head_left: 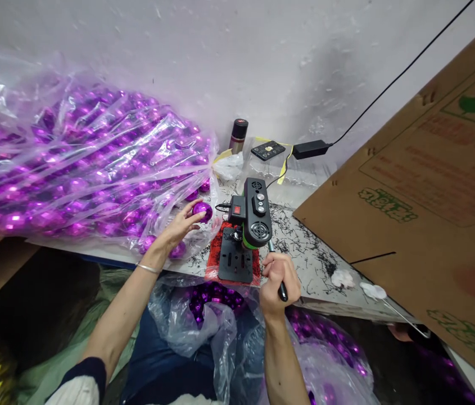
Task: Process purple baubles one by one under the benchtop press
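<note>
My left hand (180, 225) reaches to the mouth of a big clear plastic bag (72, 163) full of shiny purple balls and its fingers close on one purple ball (202, 211). My right hand (276, 278) is wrapped round the black lever handle (279, 281) of a small black and green press machine (250, 216). The machine stands on a black base plate (235, 260) over a red mat, at the table's near edge. A silver bangle is on my left wrist.
A large cardboard sheet (431, 191) leans in at the right. Black shavings litter the table (304, 247). At the back wall stand a flask (238, 135), a phone (267, 150) and a power adapter (311, 148). More bagged purple balls (216, 298) lie in my lap.
</note>
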### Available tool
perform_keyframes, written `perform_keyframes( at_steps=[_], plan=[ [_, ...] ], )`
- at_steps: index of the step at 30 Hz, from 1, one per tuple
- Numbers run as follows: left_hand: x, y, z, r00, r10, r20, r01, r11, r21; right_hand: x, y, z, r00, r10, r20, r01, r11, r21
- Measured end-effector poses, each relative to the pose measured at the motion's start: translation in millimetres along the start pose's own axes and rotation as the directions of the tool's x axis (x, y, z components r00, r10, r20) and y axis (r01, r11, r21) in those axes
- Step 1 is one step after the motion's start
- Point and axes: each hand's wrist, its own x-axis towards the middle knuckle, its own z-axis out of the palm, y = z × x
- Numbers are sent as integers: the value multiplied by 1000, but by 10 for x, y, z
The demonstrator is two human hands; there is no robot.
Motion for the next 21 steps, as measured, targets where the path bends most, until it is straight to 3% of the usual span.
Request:
perform_keyframes(
  at_steps=[4,8,11,14,17,21],
  plan=[
    [-372,-59,173,995,-95,23,98,967,-236,167,-103,-7,998,55,5,-55,998,3],
    [-658,-289,473,990,-122,77,141,924,-356,271,-163,-2,998,62,20,-61,998,-7],
    [-739,-470,699,986,-148,76,166,905,-392,282,-172,-7,999,42,32,-42,999,-14],
    [-744,-608,893,994,-111,-8,103,944,-315,256,-161,-20,999,25,44,-25,1000,-10],
    [-732,-705,1047,992,50,-114,-64,991,-118,221,-146,-33,998,21,58,-20,1000,-24],
    [-721,-829,1175,953,228,-201,-204,970,134,196,-140,-43,998,12,62,-11,1000,-16]
  ],
)
